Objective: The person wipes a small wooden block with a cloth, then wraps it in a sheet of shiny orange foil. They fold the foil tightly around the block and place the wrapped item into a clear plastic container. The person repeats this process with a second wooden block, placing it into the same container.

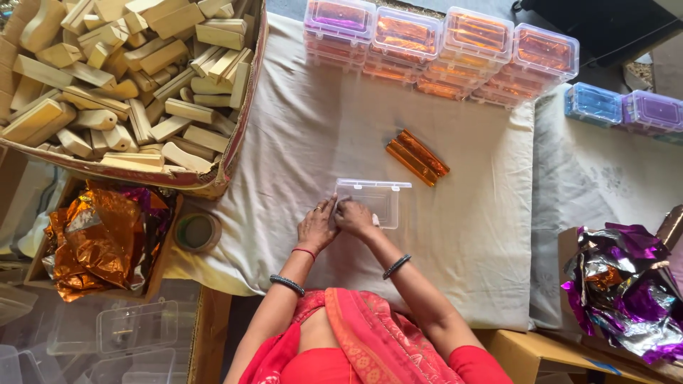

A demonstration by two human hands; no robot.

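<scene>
Two hands meet at one clear box (375, 198) lying open on the cloth-covered surface (299, 142). I see the left hand (316, 227) with fingers bent onto the box's near left edge, its grip closed on that rim; the right hand (353, 216) pinches the same edge just beside it. Two orange foil bars (417, 157) lie near, just beyond the box. Stacked filled boxes (441, 50) line the far edge, and wooden blocks (121, 78) fill a carton at left.
</scene>
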